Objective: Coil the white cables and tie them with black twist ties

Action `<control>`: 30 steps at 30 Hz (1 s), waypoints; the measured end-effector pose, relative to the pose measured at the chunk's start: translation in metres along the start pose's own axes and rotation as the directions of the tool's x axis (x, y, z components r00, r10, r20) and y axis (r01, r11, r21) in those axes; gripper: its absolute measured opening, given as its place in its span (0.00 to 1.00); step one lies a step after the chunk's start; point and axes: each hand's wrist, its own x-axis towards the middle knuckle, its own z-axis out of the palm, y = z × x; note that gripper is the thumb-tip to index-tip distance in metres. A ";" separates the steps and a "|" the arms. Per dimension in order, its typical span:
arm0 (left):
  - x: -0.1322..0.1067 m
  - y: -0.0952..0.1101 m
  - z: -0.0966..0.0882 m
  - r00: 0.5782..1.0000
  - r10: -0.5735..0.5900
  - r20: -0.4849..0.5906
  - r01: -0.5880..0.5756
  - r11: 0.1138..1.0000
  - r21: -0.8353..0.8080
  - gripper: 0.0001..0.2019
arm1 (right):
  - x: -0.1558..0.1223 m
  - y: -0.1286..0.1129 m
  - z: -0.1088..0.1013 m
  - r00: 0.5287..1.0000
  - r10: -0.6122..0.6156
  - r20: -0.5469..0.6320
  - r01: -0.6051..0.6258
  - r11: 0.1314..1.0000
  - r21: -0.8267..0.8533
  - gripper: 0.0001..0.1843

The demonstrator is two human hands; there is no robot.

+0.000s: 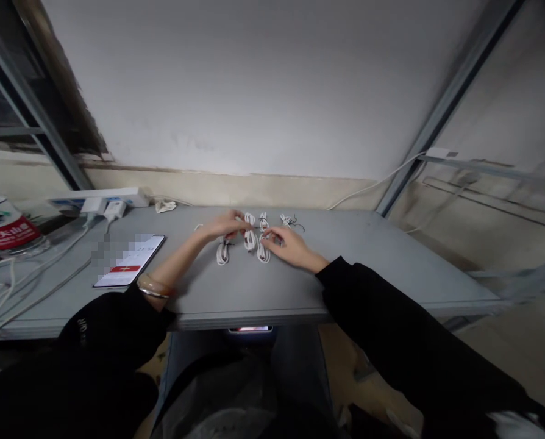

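Note:
Several white cables, each wound into a small bundle, lie in two short rows near the middle of the grey table. My left hand (230, 225) reaches in from the left, its fingertips closed at the top of a coiled white cable (250, 242). Just to the right, the thumb and index finger of my right hand (291, 246) pinch the upper end of another white cable bundle (264, 252). A further bundle (222, 253) with a dark tie rests below my left hand. Behind my fingers lie more bundles (263, 219), one with loose black tie ends (289, 220).
On the left, a phone (133, 262) with its screen lit lies on the grey table (368, 262). Behind it are a white power strip (130, 196) with plugs, trailing cords and a red-labelled bottle (10, 228). Metal posts (441, 116) rise at both sides; a wall closes the back.

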 end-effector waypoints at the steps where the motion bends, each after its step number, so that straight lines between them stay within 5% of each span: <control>1: -0.001 0.000 -0.003 0.998 -0.034 0.056 0.031 0.999 0.040 0.08 | -0.001 -0.002 -0.001 0.998 -0.039 0.040 0.041 0.998 -0.050 0.15; 4: -0.004 0.000 0.000 0.979 -0.120 0.166 0.097 0.986 0.138 0.07 | -0.003 -0.007 -0.003 0.983 -0.130 0.131 0.147 0.981 -0.127 0.18; 12: -0.007 0.000 0.019 0.935 -0.307 0.176 0.284 0.948 0.146 0.03 | -0.005 -0.009 -0.006 0.956 -0.123 0.267 0.179 0.964 -0.197 0.26; 19: -0.006 0.001 0.019 0.948 -0.303 0.097 0.284 0.943 0.171 0.02 | -0.005 -0.009 -0.005 0.956 -0.131 0.263 0.174 0.974 -0.146 0.19; 25: -0.009 0.003 0.020 0.952 -0.294 0.081 0.282 0.951 0.128 0.15 | -0.006 -0.009 -0.005 0.943 -0.162 0.292 0.204 0.972 -0.119 0.18; 30: -0.010 0.004 0.021 0.950 -0.296 0.099 0.264 0.931 0.251 0.15 | -0.006 -0.010 -0.005 0.921 -0.202 0.334 0.266 0.951 -0.160 0.10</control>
